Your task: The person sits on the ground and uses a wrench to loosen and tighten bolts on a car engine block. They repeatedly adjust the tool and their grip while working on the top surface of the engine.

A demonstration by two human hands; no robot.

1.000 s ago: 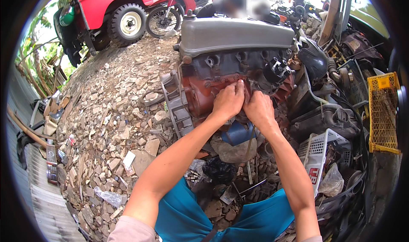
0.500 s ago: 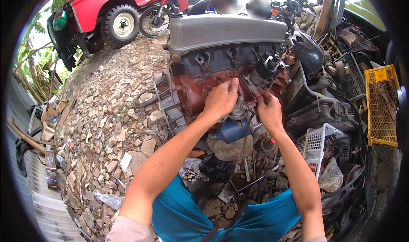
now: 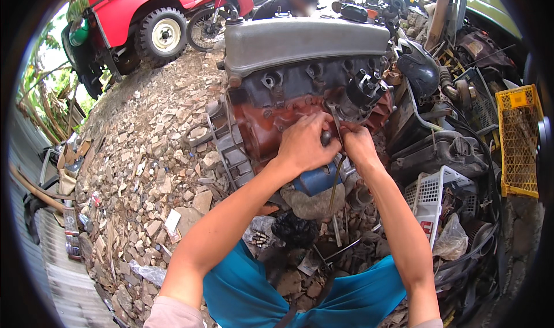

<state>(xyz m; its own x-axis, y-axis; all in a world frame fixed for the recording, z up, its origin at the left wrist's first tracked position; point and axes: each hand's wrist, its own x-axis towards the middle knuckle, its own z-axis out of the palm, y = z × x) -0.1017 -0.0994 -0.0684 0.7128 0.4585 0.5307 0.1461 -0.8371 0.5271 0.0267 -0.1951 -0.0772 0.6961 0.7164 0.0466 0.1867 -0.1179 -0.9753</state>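
Observation:
An engine stands before me, with a grey valve cover (image 3: 306, 44), a black cylinder head (image 3: 294, 80) and a red-brown block (image 3: 257, 126). My left hand (image 3: 307, 142) is curled at the block's side, its fingers around a small rounded metal part (image 3: 326, 137). My right hand (image 3: 359, 142) is closed right beside it, fingertips pinched at the lower end of a flat metal bracket (image 3: 334, 115). What the fingertips grip is hidden. Above my right hand sits the black distributor (image 3: 363, 91). Below both hands is a blue oil filter (image 3: 316, 180), close to a large stone (image 3: 314, 201).
Rubble (image 3: 156, 172) covers the ground at left. Tools and a black plastic bag (image 3: 294, 227) lie between my knees. To the right are a white crate (image 3: 424, 201), a yellow crate (image 3: 519, 143) and a black tank (image 3: 438, 155). A person (image 3: 300, 2) is behind the engine.
My left hand has come down and right from the block's upper edge, its fingers now curled over the rounded part. My right hand has shifted slightly left, and the hands are closer together.

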